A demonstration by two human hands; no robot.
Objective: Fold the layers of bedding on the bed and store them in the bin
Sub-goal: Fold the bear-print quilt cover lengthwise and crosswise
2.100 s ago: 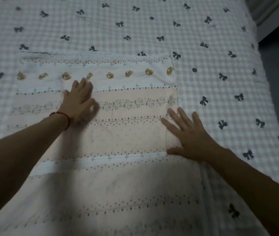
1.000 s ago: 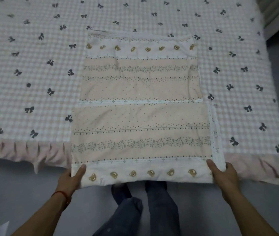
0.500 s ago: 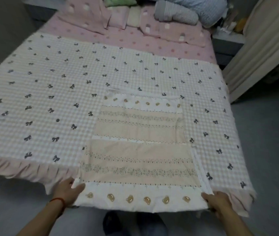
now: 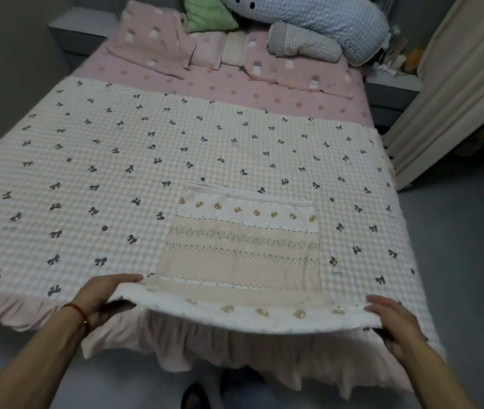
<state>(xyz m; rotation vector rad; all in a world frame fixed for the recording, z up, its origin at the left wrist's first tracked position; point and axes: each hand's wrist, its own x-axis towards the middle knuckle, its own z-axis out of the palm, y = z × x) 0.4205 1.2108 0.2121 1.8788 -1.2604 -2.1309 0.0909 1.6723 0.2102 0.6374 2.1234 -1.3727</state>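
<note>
Here, step in hand: the near end of the peach-and-white striped quilted blanket with small gold bear motifs is raised off the foot of the bed, judged ready to be carried over onto its far half.

Blanket position: a long folded strip lying on the white gingham coverlet with dark bow prints; far end flat, near end lifted just above the pink ruffled skirt.

Left hand: grips the near left corner, thumb on top, fingers curled underneath.

Right hand: holds the near right corner, fingers over the top edge; the thumb is hidden, so how tightly it closes cannot be told.

Doing it well: keep both corners level and the edge taut, since it sags slightly in the middle; lay the near edge squarely on the far bear-print border, then press flat.

Risk: soft padding may slide or skew if one hand leads.

Bin: not in view.

Elsewhere: pink pillows and a blue waffle-textured plush at the head of the bed.
</note>
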